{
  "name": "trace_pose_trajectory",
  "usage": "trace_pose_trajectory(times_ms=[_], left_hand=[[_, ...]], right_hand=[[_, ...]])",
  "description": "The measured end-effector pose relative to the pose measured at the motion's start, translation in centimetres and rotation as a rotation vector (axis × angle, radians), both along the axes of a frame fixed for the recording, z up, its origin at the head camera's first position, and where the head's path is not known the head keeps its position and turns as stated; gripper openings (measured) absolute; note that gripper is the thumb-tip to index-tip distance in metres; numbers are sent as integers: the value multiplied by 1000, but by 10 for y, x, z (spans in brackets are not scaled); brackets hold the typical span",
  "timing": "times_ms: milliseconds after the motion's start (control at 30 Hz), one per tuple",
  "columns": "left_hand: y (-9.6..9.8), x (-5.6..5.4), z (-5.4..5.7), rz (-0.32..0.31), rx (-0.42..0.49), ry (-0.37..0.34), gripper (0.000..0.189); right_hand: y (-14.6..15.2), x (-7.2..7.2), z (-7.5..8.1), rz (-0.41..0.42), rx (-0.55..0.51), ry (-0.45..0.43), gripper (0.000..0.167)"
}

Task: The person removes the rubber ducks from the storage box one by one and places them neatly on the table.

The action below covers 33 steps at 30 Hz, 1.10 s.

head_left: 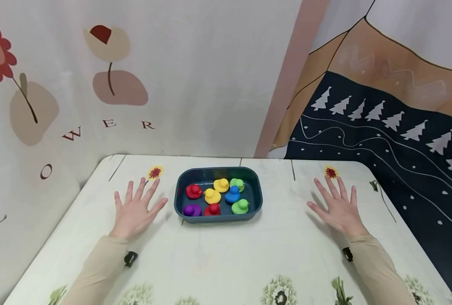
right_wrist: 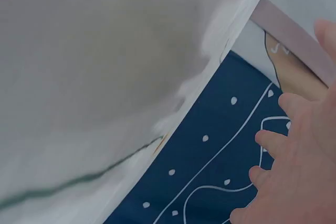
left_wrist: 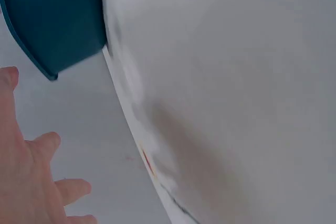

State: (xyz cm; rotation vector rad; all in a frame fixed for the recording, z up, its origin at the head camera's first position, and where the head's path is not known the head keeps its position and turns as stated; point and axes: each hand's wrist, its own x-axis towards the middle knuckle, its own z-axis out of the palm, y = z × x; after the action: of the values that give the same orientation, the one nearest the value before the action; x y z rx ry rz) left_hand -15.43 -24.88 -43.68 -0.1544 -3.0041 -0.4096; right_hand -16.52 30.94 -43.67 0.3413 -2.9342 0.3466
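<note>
A dark teal tray stands at the middle of the table, holding several small toy ducks. Among them are a red duck, a yellow duck, a blue duck, a green duck and a purple duck. To the left of the tray, my left hand is spread with straight fingers and holds nothing. My right hand is likewise spread, farther off on the tray's right side, also holding nothing. In the left wrist view, the tray's outer wall shows beyond the fingers.
A white cloth with printed flowers covers the table. Behind it hangs a pale curtain with flower shapes and letters. At the right, a dark blue printed cloth with white trees runs down along the table's edge.
</note>
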Motion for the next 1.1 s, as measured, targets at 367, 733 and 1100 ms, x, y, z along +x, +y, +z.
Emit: trace_pose_trajectory(times_ms=[367, 733, 1100], left_hand=[[34, -17, 2, -74, 69, -61, 81], [48, -26, 0, -170, 239, -188, 97], [44, -36, -6, -257, 453, -310, 107]], right_hand=[[-24, -14, -4, 69, -41, -5, 67], [-54, -31, -4, 162, -86, -8, 63], [-92, -40, -1, 299, -240, -58, 60]])
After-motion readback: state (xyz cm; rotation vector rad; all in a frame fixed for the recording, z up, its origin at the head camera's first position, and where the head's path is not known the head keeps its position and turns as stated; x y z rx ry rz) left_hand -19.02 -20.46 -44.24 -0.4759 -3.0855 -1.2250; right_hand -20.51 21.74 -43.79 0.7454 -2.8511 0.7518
